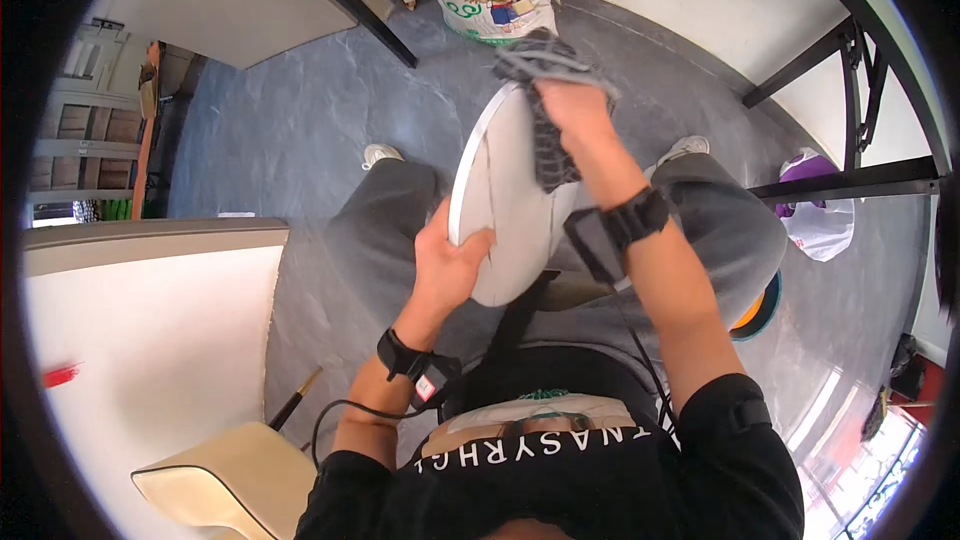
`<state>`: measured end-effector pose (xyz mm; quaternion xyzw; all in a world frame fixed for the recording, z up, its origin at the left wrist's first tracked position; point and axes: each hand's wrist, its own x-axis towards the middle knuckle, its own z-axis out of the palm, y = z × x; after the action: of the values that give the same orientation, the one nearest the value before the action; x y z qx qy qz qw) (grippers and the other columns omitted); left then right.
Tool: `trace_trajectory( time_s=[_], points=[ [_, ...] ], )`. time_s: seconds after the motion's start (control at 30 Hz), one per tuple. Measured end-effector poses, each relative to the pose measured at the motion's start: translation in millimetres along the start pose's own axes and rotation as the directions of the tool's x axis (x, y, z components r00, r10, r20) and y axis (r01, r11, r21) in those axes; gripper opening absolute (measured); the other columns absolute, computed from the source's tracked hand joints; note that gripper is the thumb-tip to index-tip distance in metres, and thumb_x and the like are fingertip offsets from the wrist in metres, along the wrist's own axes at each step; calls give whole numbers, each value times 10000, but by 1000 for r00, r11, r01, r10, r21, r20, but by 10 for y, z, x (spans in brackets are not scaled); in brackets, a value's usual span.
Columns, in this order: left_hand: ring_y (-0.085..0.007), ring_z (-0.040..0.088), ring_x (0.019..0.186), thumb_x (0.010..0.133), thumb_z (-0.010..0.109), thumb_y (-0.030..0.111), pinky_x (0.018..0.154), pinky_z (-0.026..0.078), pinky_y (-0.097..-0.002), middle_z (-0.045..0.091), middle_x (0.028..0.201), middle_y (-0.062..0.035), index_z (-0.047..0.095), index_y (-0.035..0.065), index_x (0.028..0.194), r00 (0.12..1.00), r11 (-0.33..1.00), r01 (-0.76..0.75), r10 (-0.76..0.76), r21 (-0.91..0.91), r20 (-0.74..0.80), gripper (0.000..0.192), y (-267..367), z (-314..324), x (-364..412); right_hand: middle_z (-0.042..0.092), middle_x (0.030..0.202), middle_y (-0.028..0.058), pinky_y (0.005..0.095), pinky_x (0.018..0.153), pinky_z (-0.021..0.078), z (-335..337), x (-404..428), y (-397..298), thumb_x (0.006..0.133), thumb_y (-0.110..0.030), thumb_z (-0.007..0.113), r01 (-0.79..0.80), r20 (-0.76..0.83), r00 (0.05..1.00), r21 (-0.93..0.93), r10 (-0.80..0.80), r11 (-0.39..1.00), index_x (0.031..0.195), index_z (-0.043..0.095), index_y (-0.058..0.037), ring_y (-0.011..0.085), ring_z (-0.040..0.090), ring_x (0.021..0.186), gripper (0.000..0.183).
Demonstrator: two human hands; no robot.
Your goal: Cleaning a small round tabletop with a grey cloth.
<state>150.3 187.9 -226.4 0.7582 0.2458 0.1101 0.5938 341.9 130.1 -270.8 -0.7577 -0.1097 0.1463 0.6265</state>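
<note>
My left hand (450, 251) grips the near left edge of a white oval panel (510, 195) with a bright rim, its thumb lying on the face. The panel is tilted up between my knees, and dark streaks run along its face. My right hand (574, 109) holds a dark grey patterned cloth (551, 142) near the panel's far right side; part of the cloth hangs over the face. The cloth's far end is blurred. What the panel belongs to, and its back, are hidden.
A printed white bag (495, 4) stands on the floor ahead. Black metal framing (840, 184) and a clear plastic bag (821, 229) are at right, near a dark basin (769, 307). A white panel (150, 330) and a beige padded seat (232, 476) are at left.
</note>
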Motion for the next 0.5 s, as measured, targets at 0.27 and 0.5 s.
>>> trace_trajectory(
  time_s=[0.27, 0.5],
  points=[
    [-109, 516, 743, 657, 551, -3, 657, 422, -234, 561, 829, -64, 503, -43, 959, 993, 990, -37, 21, -139, -120, 308, 84, -65, -50, 473, 1095, 198, 305, 780, 393, -375, 53, 791, 713, -401, 580, -439, 13, 892, 260, 452, 860, 1088, 416, 110, 245, 473, 990, 654],
    [-187, 545, 819, 674, 544, -21, 726, 437, -280, 537, 958, -122, 452, -62, 1033, 981, 826, -7, -104, -564, -165, 373, -55, -201, 101, 517, 1027, 152, 313, 726, 424, -526, -43, 881, 691, -455, 595, -569, 276, 822, 370, 498, 734, 1084, 437, 72, 219, 523, 872, 676]
  ],
)
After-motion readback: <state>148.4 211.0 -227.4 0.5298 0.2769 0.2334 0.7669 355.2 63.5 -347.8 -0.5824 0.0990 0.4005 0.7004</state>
